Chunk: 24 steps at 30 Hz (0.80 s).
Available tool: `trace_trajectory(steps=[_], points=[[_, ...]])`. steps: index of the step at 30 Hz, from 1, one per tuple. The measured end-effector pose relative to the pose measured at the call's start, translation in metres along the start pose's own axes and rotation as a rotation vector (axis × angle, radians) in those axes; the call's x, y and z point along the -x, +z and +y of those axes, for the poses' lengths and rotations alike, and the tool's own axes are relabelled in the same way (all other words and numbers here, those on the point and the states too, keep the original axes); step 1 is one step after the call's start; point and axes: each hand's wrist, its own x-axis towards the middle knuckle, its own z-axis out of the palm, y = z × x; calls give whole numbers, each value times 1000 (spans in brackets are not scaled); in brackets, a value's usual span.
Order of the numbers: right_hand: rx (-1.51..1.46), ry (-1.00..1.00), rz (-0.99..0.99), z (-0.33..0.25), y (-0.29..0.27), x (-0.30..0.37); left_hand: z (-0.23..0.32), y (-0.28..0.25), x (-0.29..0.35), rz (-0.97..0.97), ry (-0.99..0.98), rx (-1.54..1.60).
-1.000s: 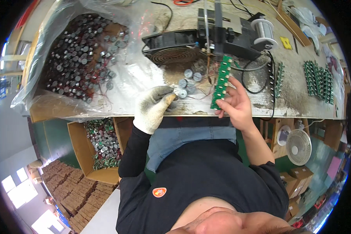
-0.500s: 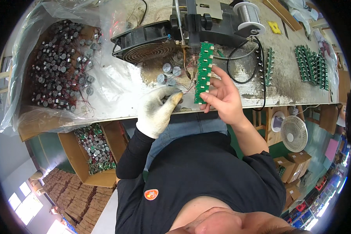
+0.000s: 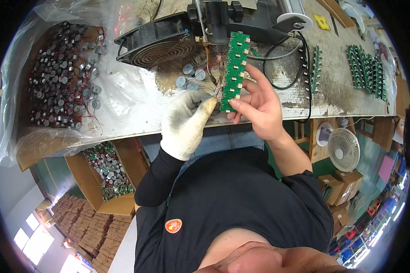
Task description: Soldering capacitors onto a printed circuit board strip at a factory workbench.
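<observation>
My right hand [image 3: 256, 105] is bare and grips a long green circuit board strip [image 3: 234, 68] by its lower end, holding it upright under the black soldering machine [image 3: 223, 18]. My left hand [image 3: 187, 122] wears a dirty white glove and pinches a small round grey part with thin red wires [image 3: 212, 96] against the strip's lower left edge. A few loose round grey parts [image 3: 190, 75] lie on the bench just behind my gloved fingers.
A clear plastic bag of round grey parts [image 3: 61, 82] lies at left, a black fan [image 3: 155, 43] behind. More green strips [image 3: 366, 70] lie at right. A cardboard box of finished parts [image 3: 109, 170] and a small white fan [image 3: 344, 150] sit below the bench.
Both hands and the green strip have stayed together while the view shifted; the strip's top now sits closer under the soldering machine's tip. The gloved fingers have closed onto the strip's lower edge.
</observation>
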Motion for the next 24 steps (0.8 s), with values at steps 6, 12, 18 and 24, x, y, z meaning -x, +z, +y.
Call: trace_trajectory(steps=[6,12,18,24], points=[[-15,-39,-9,0,1,-2,10,2,-2,0,-179,162],[-45,-63,2,1,2,-4,15,-1,-4,-8,-169,144],[-42,-68,-1,-1,3,-7,16,-2,-5,-10,-178,130],[-5,-76,-1,-1,3,-6,18,-1,-4,11,-153,152]])
